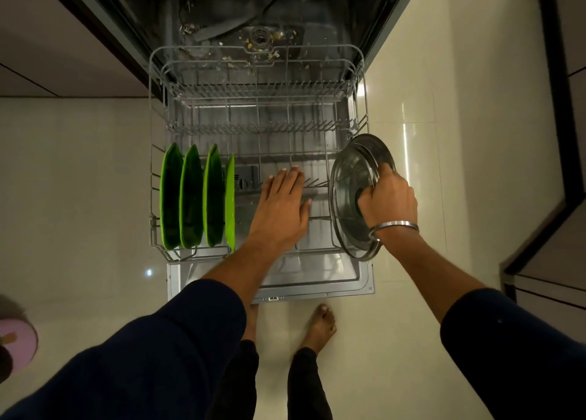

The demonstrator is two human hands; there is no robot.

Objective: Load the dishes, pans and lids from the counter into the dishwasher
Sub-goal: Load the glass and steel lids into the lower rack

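The right hand (388, 200) grips a glass lid (352, 194) upright by its knob; the left hand (282, 207) hovers flat, fingers straight.

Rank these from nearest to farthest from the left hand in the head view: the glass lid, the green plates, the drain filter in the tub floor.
From the left hand:
1. Green plates, standing in the rack just to its left.
2. Glass lid, at the rack's right edge, held upright by the right hand.
3. Drain filter, far back in the tub floor, ringed by food scraps.
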